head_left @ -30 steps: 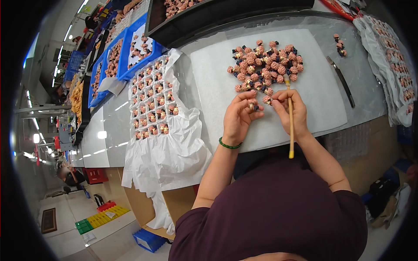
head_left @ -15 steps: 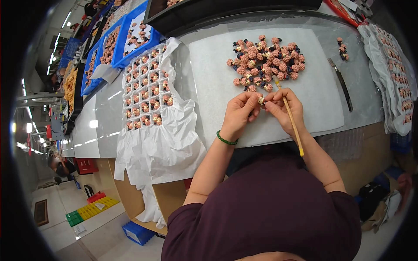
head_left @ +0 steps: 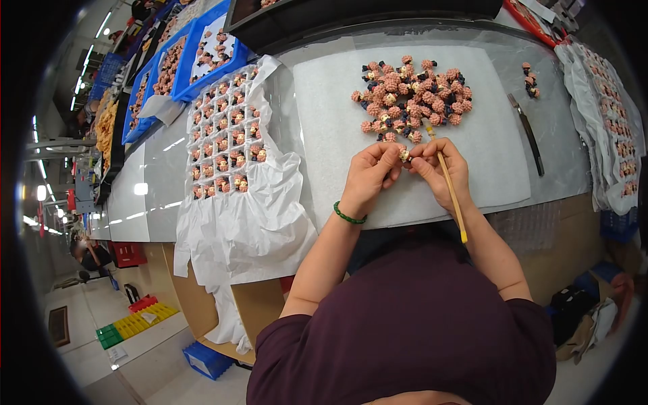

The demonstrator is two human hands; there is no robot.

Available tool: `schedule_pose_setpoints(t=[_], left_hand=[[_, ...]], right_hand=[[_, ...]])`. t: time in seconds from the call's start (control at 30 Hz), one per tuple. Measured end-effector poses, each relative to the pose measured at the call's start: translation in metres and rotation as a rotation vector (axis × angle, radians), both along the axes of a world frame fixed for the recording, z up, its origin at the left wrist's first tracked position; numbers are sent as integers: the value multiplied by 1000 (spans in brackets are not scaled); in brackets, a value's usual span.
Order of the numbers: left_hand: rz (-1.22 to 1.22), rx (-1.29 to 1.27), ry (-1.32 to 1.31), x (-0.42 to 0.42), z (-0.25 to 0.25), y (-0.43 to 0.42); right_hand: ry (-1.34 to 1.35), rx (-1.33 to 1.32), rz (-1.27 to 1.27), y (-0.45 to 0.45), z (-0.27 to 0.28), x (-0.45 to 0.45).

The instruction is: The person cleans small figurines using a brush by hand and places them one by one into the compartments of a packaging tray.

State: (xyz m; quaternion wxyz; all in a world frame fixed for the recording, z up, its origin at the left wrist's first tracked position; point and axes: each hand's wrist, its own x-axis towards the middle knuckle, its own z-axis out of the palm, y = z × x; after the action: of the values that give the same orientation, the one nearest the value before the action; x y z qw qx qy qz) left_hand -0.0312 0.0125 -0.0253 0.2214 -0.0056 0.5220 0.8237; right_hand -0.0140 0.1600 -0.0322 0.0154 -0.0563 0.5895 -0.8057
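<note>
Between the fingertips of both hands is a small figurine (head_left: 404,155) with pink curly hair and a pale face. My left hand (head_left: 370,174), with a green bead bracelet at the wrist, pinches it from one side. On the other side my right hand (head_left: 442,174) touches it with its fingertips and also holds a thin wooden-handled brush (head_left: 451,189), which slants back over the palm. Just beyond my hands lies a pile of similar pink and dark figurines (head_left: 418,98) on a white sheet (head_left: 324,135).
Left of the sheet stands a divided tray of figurines (head_left: 226,131) on white wrapping. Blue bins (head_left: 236,59) and a dark crate (head_left: 337,27) lie behind. At right are a dark-handled tool (head_left: 530,138), loose figurines (head_left: 530,81) and another filled tray (head_left: 611,121). A person (head_left: 91,255) is far left.
Since the earliest frame, my hands have come together around one figurine, and the brush has tilted in my right hand. The view has shifted slightly. Little differs from half a second ago.
</note>
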Motion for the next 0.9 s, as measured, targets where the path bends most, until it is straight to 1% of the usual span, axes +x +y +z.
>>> schedule_pose_setpoints(t=[0.2,0.3,0.43,0.9], left_hand=[[-17,27,-17,0,1,-1],[-11,-31,-35,0,1,0],[-10,-48,-41,0,2,0],[-7,-60,-23,1,4,0]], right_hand=[[21,-7,13,0,-1,1],[33,-21,22,-1,-2,1],[36,-23,33,0,-3,2],[40,-29,13,-2,-2,2]])
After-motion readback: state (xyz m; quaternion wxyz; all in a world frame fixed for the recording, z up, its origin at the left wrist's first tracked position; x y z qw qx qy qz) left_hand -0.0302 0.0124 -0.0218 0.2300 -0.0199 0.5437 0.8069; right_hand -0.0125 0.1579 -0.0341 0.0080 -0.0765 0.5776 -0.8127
